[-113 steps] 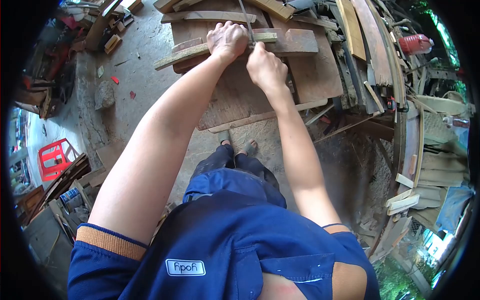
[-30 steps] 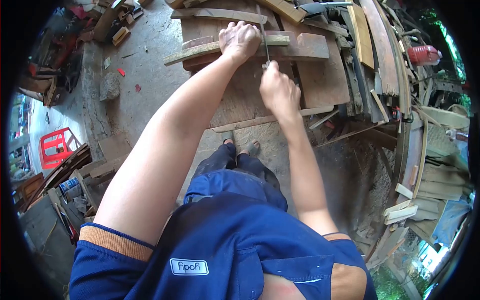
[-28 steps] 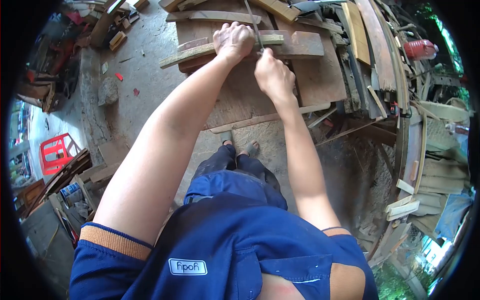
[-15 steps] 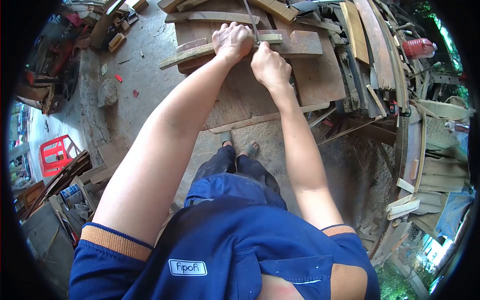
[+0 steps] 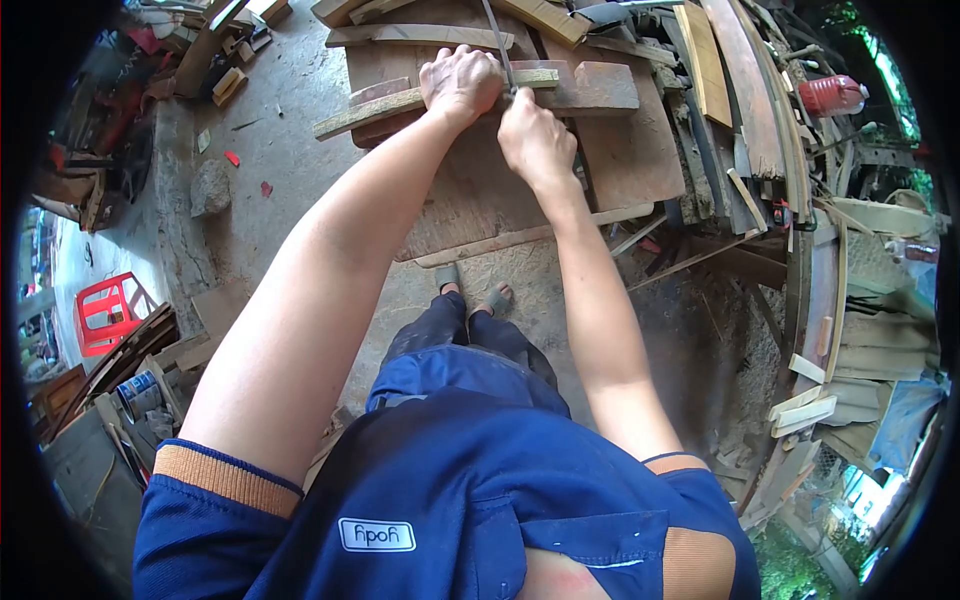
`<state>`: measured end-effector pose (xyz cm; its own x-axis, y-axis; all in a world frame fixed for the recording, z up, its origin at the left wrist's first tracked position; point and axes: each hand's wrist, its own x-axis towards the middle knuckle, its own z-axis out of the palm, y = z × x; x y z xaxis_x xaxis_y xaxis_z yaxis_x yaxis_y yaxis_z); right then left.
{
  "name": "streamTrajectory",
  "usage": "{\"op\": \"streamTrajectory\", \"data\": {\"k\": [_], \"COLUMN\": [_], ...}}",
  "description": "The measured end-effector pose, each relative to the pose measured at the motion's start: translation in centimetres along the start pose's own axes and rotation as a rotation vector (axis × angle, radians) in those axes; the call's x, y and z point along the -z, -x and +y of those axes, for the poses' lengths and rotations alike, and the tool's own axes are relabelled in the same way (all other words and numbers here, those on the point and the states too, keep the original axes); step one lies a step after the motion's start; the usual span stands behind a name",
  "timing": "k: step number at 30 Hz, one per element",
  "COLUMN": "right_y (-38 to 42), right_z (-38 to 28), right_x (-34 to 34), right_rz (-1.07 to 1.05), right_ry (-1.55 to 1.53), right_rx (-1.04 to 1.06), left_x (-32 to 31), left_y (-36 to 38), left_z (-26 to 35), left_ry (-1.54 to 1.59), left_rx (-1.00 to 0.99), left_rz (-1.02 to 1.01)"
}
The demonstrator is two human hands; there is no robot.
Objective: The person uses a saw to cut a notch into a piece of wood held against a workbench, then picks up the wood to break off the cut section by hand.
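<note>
My left hand (image 5: 462, 82) presses down on a narrow wooden strip (image 5: 370, 112), its fingers curled over the far side. My right hand (image 5: 538, 138) is closed in a fist just to the right, around the near end of a long thin saw (image 5: 497, 38). The saw's narrow blade points away from me and crosses the strip beside my left hand. Its handle is hidden inside my right fist. Beneath and behind the strip lies a thicker reddish-brown wooden block (image 5: 606, 88), resting on a low wooden work surface (image 5: 470, 200).
A curved board (image 5: 420, 35) lies beyond the strip. Stacked planks (image 5: 705, 70) and a bottle of red liquid (image 5: 833, 95) are at the right. On the left stand a red plastic stool (image 5: 108, 312) and a paint can (image 5: 140, 392). My feet (image 5: 492, 298) are at the near edge.
The whole view has shifted slightly. My right hand and the saw sit a touch nearer to me, while my left hand stays on the strip.
</note>
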<state>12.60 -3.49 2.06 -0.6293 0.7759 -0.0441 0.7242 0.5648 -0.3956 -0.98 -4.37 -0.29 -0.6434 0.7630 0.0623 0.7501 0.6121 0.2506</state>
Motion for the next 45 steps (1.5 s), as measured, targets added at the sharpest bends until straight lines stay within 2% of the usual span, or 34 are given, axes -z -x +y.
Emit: {"op": "streamTrajectory", "data": {"k": [1, 4, 7, 10, 14, 16, 19, 23, 26, 28, 31, 36, 37, 43, 45], "right_y": [0.9, 5.1, 3.7, -1.7, 0.4, 4.4, 5.0, 0.1, 1.6, 4.2, 5.1, -0.2, -0.3, 6.4, 3.8], "right_z": [-0.3, 0.5, 0.1, -0.2, 0.1, 0.4, 0.3, -0.1, -0.3, 0.1, 0.1, -0.4, -0.5, 0.1, 0.1], "right_x": [0.3, 1.2, 1.2, 0.2, 0.3, 1.3, 1.5, 0.6, 0.7, 1.4, 1.6, 0.3, 0.4, 2.1, 1.2], "right_rz": [0.013, -0.129, -0.102, -0.043, -0.026, -0.125, -0.110, -0.060, -0.038, -0.145, -0.145, -0.053, -0.048, -0.154, -0.108], "right_ry": [-0.003, 0.008, 0.020, -0.019, 0.009, 0.009, 0.013, -0.009, -0.019, -0.015, 0.016, -0.003, 0.002, 0.034, 0.019], "right_rx": [0.013, -0.062, -0.010, 0.022, 0.020, -0.035, -0.021, 0.000, -0.022, -0.073, -0.067, -0.012, -0.015, -0.062, -0.047], "left_x": [0.0, 0.0, 0.0, 0.3, -0.1, 0.0, 0.1, 0.5, 0.0, 0.0, -0.2, 0.7, 0.1, -0.1, -0.3], "left_y": [0.0, -0.2, -0.2, -0.2, -0.3, -0.1, -0.3, -0.1, -0.2, -0.2, -0.3, -0.2, -0.3, -0.3, -0.3], "left_z": [-0.1, -0.3, -0.5, -0.1, -0.3, -0.4, -0.4, 0.0, -0.3, -0.4, -0.7, 0.1, -0.1, -0.7, -0.4], "left_ry": [0.007, 0.019, -0.004, 0.007, 0.019, 0.026, 0.001, 0.002, -0.007, -0.011, -0.011, -0.012, 0.000, -0.003, 0.022], "left_rx": [-0.008, 0.008, -0.021, 0.013, 0.001, 0.010, 0.009, 0.020, -0.025, -0.016, 0.004, 0.035, 0.028, -0.005, -0.001], "left_rz": [0.009, 0.020, 0.005, 0.011, -0.005, -0.013, -0.014, 0.002, 0.027, 0.012, 0.018, -0.046, 0.005, 0.018, 0.029]}}
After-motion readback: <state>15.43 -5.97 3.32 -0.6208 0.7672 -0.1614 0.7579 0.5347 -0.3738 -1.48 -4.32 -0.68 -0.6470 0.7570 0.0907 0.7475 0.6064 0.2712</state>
